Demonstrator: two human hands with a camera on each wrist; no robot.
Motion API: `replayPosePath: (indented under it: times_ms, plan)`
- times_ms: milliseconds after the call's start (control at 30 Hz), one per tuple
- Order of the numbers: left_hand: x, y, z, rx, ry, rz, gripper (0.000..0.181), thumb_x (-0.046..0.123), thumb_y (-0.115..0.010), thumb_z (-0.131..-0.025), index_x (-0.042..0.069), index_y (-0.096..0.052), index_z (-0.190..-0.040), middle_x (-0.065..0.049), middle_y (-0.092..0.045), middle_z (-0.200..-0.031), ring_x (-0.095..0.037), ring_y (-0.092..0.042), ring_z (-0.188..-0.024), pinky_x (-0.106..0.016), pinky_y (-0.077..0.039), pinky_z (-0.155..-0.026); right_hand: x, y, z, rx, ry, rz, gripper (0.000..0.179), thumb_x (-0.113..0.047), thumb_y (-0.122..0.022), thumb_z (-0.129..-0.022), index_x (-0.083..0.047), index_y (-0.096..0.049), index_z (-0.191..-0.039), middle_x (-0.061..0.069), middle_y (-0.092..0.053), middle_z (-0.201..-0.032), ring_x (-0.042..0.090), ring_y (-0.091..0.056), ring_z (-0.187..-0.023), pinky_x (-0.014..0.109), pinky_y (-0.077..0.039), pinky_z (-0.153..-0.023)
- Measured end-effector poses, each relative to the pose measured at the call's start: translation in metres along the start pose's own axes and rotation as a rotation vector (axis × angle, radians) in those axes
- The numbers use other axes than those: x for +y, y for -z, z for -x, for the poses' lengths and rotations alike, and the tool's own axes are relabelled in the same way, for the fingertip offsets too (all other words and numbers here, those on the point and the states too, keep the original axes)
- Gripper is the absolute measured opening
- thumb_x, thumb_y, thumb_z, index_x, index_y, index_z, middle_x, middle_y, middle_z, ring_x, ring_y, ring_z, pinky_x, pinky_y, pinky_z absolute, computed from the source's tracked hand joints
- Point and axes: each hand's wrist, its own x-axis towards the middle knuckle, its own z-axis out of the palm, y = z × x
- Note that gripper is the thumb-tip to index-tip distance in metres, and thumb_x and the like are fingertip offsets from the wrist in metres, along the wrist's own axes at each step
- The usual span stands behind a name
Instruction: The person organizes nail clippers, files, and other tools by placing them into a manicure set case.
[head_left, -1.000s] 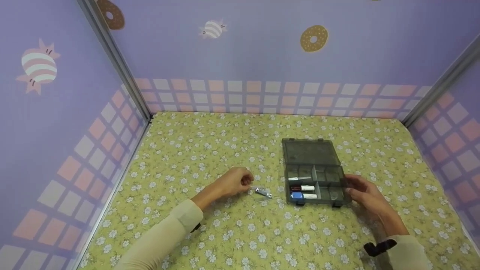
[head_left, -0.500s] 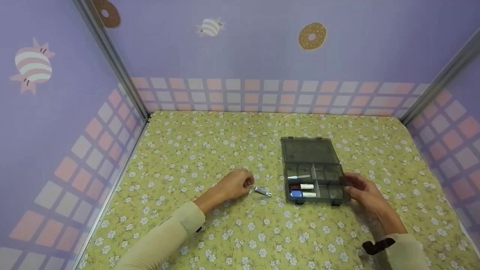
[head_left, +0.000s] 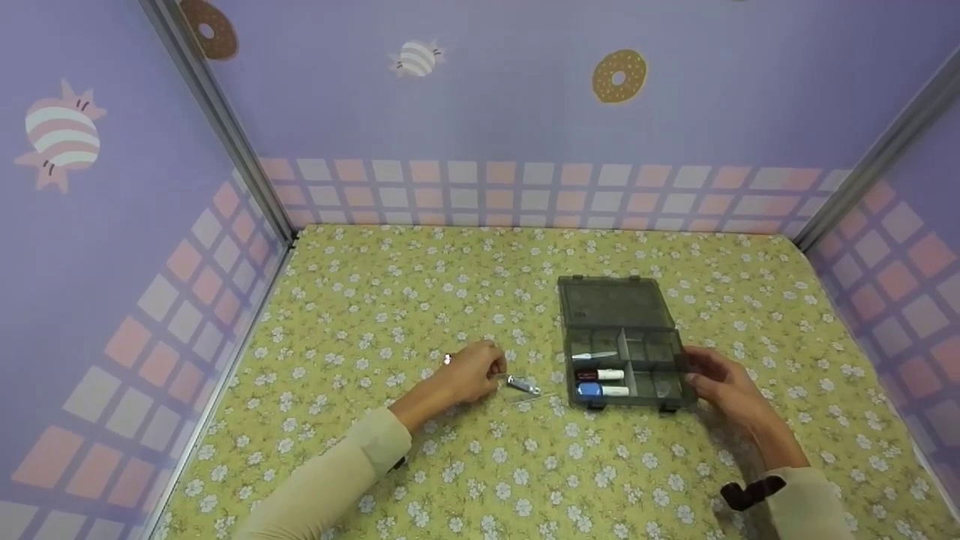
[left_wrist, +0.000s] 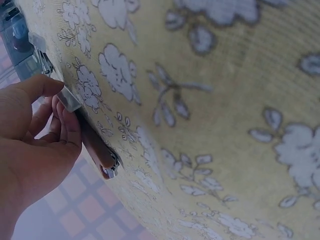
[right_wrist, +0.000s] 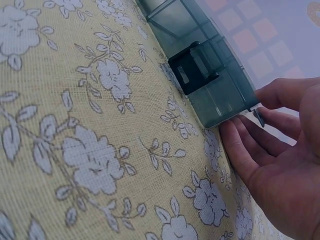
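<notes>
Lilac walls [head_left: 517, 97] with printed checks [head_left: 501, 173] stand round a yellow-green floral cloth [head_left: 405, 300]. Over it, my left hand [head_left: 472, 373] has its fingers bent, pinching a small clear piece [left_wrist: 69, 100]. A reddish-brown piece [left_wrist: 96, 142] with a metal end lies right by my fingertips — whether the two are joined, I can't make out. Just right of these fingers a silver nail clipper [head_left: 523, 385] rests on the cloth, a thin clear strip [head_left: 532, 397] beside it. Farther right, my right hand [head_left: 731, 390] grips the end of a grey translucent box [head_left: 630, 403], thumb and fingers against its wall. The box's lid [head_left: 616, 302] is folded back away from me — inside, on the left, lie a slim pale tool [head_left: 594, 356] and, nearer me, a dark red bottle [head_left: 587, 374] and a blue bottle [head_left: 590, 390], both with white caps [head_left: 612, 374].
</notes>
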Motion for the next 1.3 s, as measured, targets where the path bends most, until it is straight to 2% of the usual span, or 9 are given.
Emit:
replayPosePath:
  times_ms: [267, 400, 633, 900, 1100, 1300]
  plan:
    - [-0.005, 0.001, 0.007, -0.008, -0.019, -0.03, 0.01, 0.008, -0.065, -0.104, 0.009, -0.073, -0.112, -0.003, -0.066, -0.107, -0.016, -0.063, -0.093, -0.034, -0.057, -0.081, 0.0, -0.001, 0.0, -0.007, 0.015, -0.016, 0.058, -0.011, -0.061, -0.109, 0.009, -0.037, -0.158, 0.032, -0.045, -0.152, 0.021, -0.062, -0.125, 0.031, -0.059, -0.09]
    - [-0.006, 0.003, 0.008, 0.003, -0.017, -0.036, 0.012, 0.01, -0.064, -0.106, 0.01, -0.073, -0.113, -0.003, -0.067, -0.108, -0.016, -0.065, -0.097, -0.033, -0.058, -0.083, -0.001, -0.001, 0.001, -0.007, 0.006, -0.002, 0.058, -0.012, -0.061, -0.109, 0.008, -0.037, -0.158, 0.032, -0.044, -0.154, 0.019, -0.061, -0.127, 0.028, -0.058, -0.091]
    - [-0.004, 0.013, 0.002, 0.03, -0.025, 0.045, 0.013, 0.009, -0.065, -0.105, 0.007, -0.075, -0.113, -0.004, -0.069, -0.106, -0.017, -0.066, -0.095, -0.033, -0.058, -0.082, -0.002, 0.0, 0.001, 0.004, 0.011, 0.058, 0.058, -0.011, -0.06, -0.109, 0.007, -0.037, -0.159, 0.032, -0.042, -0.156, 0.014, -0.056, -0.129, 0.022, -0.054, -0.093]
    - [0.005, 0.019, -0.013, 0.016, -0.029, 0.156, 0.019, 0.01, -0.06, -0.106, 0.003, -0.074, -0.116, -0.002, -0.067, -0.107, -0.015, -0.064, -0.094, -0.034, -0.057, -0.082, 0.0, 0.0, 0.001, -0.001, -0.007, 0.023, 0.059, -0.011, -0.06, -0.11, 0.007, -0.035, -0.16, 0.031, -0.043, -0.155, 0.017, -0.058, -0.129, 0.026, -0.057, -0.091]
    - [0.016, 0.024, -0.033, 0.02, -0.054, 0.191, 0.023, 0.011, -0.055, -0.108, 0.002, -0.074, -0.118, -0.003, -0.068, -0.108, -0.015, -0.065, -0.095, -0.033, -0.057, -0.083, 0.002, 0.0, 0.0, 0.002, -0.007, 0.015, 0.059, -0.012, -0.06, -0.11, 0.007, -0.036, -0.159, 0.03, -0.043, -0.154, 0.017, -0.059, -0.128, 0.026, -0.057, -0.09]
    - [0.027, 0.029, -0.053, 0.039, -0.089, 0.228, 0.021, 0.008, -0.058, -0.106, 0.001, -0.074, -0.117, -0.004, -0.07, -0.107, -0.015, -0.065, -0.095, -0.03, -0.056, -0.083, 0.002, 0.0, 0.0, -0.01, 0.011, -0.005, 0.058, -0.013, -0.06, -0.11, 0.008, -0.036, -0.159, 0.032, -0.044, -0.153, 0.019, -0.06, -0.127, 0.028, -0.058, -0.09]
